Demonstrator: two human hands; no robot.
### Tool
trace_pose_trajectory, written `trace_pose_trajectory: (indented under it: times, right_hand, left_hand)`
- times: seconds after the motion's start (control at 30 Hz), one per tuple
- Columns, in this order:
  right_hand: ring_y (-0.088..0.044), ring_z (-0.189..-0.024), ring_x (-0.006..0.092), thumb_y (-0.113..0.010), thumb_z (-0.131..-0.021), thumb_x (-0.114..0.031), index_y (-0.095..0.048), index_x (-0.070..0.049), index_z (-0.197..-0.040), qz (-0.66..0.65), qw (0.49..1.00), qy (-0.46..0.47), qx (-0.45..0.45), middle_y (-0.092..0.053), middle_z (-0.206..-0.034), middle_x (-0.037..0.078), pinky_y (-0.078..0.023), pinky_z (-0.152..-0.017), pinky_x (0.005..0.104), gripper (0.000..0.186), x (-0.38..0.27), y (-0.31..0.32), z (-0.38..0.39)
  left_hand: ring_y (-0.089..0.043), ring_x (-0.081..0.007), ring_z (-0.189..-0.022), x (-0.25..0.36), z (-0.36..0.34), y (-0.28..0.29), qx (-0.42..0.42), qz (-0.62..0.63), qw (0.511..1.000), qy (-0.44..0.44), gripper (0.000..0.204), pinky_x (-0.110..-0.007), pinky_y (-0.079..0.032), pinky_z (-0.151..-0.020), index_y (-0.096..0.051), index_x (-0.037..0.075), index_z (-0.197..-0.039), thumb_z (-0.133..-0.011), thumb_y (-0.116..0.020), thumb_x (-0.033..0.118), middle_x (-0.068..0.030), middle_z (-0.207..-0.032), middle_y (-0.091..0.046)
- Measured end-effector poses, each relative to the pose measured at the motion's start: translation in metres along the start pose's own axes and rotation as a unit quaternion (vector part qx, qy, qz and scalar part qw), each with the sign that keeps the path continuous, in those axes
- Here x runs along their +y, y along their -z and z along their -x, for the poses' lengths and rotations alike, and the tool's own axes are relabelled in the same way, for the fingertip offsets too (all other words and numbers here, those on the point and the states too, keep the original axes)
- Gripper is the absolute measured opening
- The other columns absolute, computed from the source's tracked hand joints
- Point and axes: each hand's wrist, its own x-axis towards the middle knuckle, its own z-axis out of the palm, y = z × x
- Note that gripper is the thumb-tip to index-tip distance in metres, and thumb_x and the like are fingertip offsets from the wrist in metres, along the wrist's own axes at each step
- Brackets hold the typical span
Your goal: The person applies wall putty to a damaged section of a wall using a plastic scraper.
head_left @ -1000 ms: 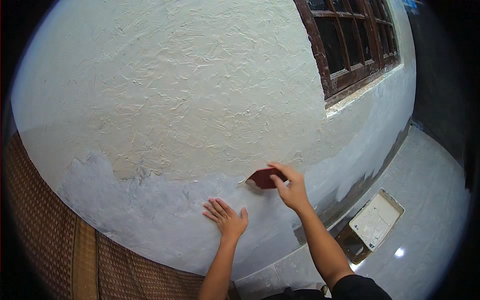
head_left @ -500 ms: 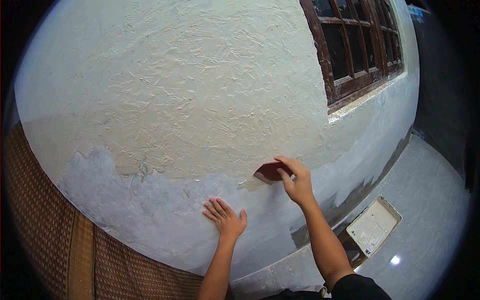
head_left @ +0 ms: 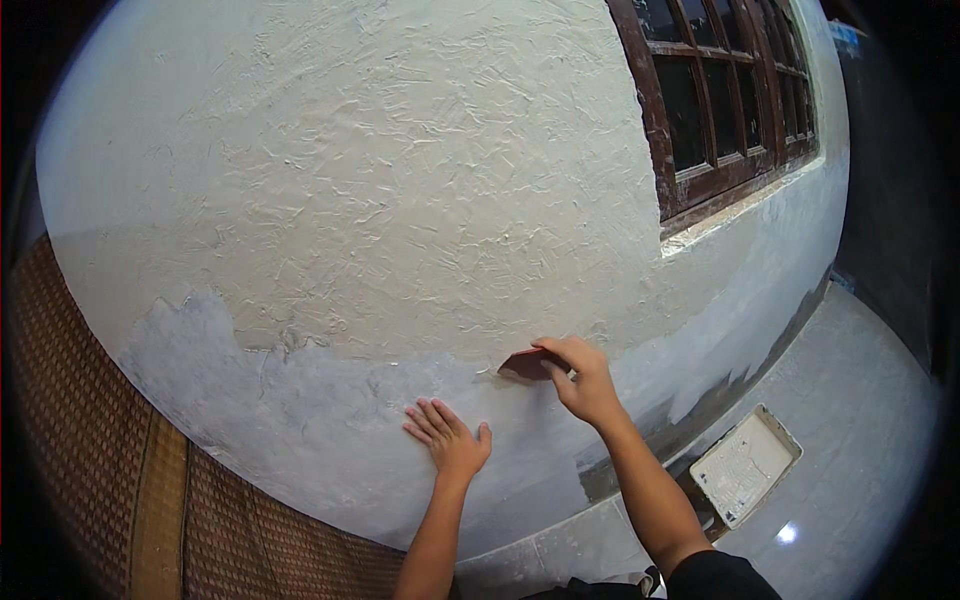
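Observation:
A flat, reddish-brown scraper (head_left: 528,366) is pinched between the thumb and fingers of my right hand (head_left: 588,384). Its left edge meets the wall, close to where the cream textured coat (head_left: 430,200) gives way to the smoother grey-white band (head_left: 330,400). What lies under the blade is hidden. Lower and to the left, my left hand (head_left: 452,440) rests on the grey-white band with its fingers spread, holding nothing.
A brown-framed window (head_left: 715,170) is set in the wall at the upper right. On the grey floor (head_left: 850,370) at the lower right is a whitish paint tray (head_left: 745,465). Brown woven matting (head_left: 80,430) runs along the lower left.
My right hand and the scraper have moved down the wall, and the blade lies flatter in view. My left hand stays in nearly the same spot.

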Motion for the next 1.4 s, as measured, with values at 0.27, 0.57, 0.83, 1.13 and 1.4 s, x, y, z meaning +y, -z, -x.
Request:
trace_pose_trajectory:
  times: [0.27, 0.57, 0.83, 1.13, 1.4]
  right_hand:
    - [-0.064, -0.086, 0.0309, -0.065, -0.078, 0.003, -0.066, -0.006, -0.108, -0.014, 1.0, -0.02, 0.008, -0.068, -0.096, 0.014, -0.051, -0.076, 0.0357, 0.031, -0.003, 0.003, 0.003]
    - [-0.063, -0.083, 0.0306, -0.064, -0.078, 0.003, -0.067, -0.005, -0.106, -0.034, 0.996, -0.045, 0.063, -0.068, -0.095, 0.015, -0.05, -0.075, 0.0353, 0.029, -0.004, 0.013, -0.002]
    - [-0.062, -0.086, 0.0337, -0.063, -0.075, 0.005, -0.066, -0.005, -0.107, 0.006, 0.999, 0.029, -0.014, -0.067, -0.095, 0.016, -0.049, -0.078, 0.0383, 0.033, -0.005, 0.023, -0.024]
    - [-0.066, -0.082, 0.026, -0.063, -0.078, 0.004, -0.067, -0.003, -0.104, 0.019, 1.0, 0.015, -0.016, -0.068, -0.091, 0.015, -0.05, -0.071, 0.0323, 0.027, -0.005, 0.033, -0.026]
    - [-0.065, -0.073, 0.0223, -0.068, -0.079, -0.002, -0.064, -0.001, -0.101, -0.026, 0.992, -0.122, 0.027, -0.069, -0.085, 0.014, -0.05, -0.068, 0.0299, 0.022, 0.02, 0.024, 0.018]
  left_hand:
    - [0.009, -0.0621, -0.135, 0.0, 0.0, 0.0, 0.0, 0.001, 1.0, 0.003, 0.112, -0.073, 0.006, -0.104, 0.006, -0.013, -0.144, -0.075, -0.065, 0.041, -0.0382, -0.15, 0.007]
    - [0.01, -0.0616, -0.135, -0.002, 0.001, -0.001, 0.009, -0.002, 1.0, 0.0, 0.113, -0.073, 0.006, -0.104, 0.006, -0.013, -0.144, -0.075, -0.065, 0.041, -0.0363, -0.151, 0.009]
    - [0.009, -0.0619, -0.135, 0.0, 0.001, -0.001, 0.0, -0.005, 1.0, 0.004, 0.112, -0.073, 0.006, -0.104, 0.006, -0.014, -0.143, -0.075, -0.065, 0.04, -0.0368, -0.15, 0.009]
    - [0.009, -0.0621, -0.135, 0.0, 0.001, -0.002, 0.009, 0.002, 1.0, 0.0, 0.112, -0.073, 0.006, -0.104, 0.005, -0.014, -0.143, -0.075, -0.065, 0.041, -0.0373, -0.15, 0.008]
    - [0.011, -0.0609, -0.135, 0.001, 0.001, -0.002, -0.002, 0.003, 1.0, 0.01, 0.112, -0.073, 0.006, -0.104, 0.006, -0.012, -0.144, -0.076, -0.065, 0.041, -0.0363, -0.151, 0.01]
